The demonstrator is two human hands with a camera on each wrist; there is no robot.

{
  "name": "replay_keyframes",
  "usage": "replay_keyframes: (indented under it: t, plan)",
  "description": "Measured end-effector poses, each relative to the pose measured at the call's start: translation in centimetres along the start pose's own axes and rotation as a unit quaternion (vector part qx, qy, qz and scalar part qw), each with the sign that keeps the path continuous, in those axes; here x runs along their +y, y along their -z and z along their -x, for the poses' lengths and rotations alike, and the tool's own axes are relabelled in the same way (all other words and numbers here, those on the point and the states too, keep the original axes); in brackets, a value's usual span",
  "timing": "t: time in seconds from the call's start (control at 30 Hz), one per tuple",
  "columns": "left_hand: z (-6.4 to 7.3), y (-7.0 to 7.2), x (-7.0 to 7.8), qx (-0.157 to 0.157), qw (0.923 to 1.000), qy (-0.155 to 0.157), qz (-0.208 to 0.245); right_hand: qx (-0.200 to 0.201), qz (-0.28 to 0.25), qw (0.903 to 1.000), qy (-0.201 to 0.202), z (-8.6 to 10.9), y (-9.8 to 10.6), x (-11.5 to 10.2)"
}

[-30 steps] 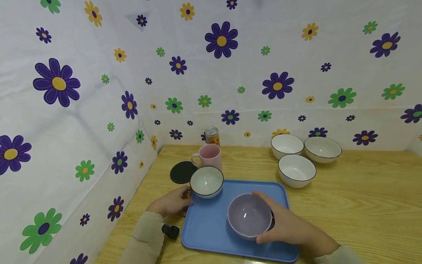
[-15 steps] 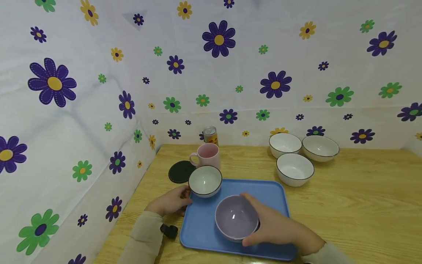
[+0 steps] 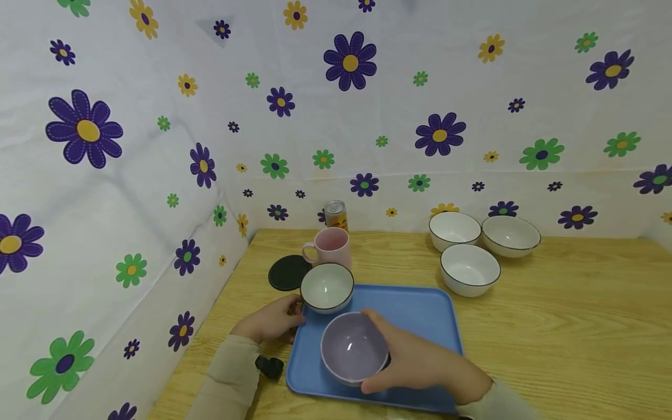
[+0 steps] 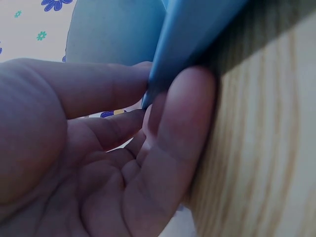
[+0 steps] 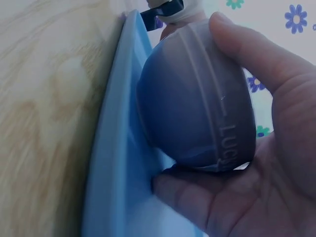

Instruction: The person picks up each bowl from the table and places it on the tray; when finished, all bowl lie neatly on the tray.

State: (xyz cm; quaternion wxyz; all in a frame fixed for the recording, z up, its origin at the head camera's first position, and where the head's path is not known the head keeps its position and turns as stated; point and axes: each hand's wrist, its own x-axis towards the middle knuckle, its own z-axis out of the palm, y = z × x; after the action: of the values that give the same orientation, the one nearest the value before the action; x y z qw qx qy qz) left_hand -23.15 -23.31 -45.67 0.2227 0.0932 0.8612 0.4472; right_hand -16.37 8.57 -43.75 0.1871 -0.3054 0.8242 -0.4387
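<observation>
A flowered cloth is forming the backdrop, and a wooden table is extending before it. On the table a blue tray is lying flat. The right hand, thumb and fingers spread in a wide curve, is gripping the side of a purple bowl, which is occupying the tray's near-left part. The left hand, nearly closed, is pinching the tray's left edge. A dark-rimmed white bowl is standing at the far-left corner, just before a pink mug; a can is standing behind.
</observation>
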Motion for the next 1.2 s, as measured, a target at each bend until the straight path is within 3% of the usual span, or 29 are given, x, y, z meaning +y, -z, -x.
replay_keyframes:
  t: [0.43,0.7,1.03,1.2]
  plan:
    - [0.1,-0.1,0.1,0.001,1.0,0.005,-0.002,-0.015,0.05,0.9973,-0.051,-1.5,-0.9,-2.8]
    - [0.2,0.0,0.3,0.003,0.9997,-0.002,-0.023,-0.02,0.057,0.997,-0.048,-2.4,-1.5,-4.3]
    - [0.1,0.0,0.1,0.004,0.9991,-0.002,-0.043,-0.021,0.103,0.9927,-0.06,-2.8,-2.4,-4.5]
    - [-0.1,0.2,0.1,0.02,0.9959,-0.007,-0.088,-0.015,0.121,0.9909,-0.058,-3.0,-2.9,-4.4]
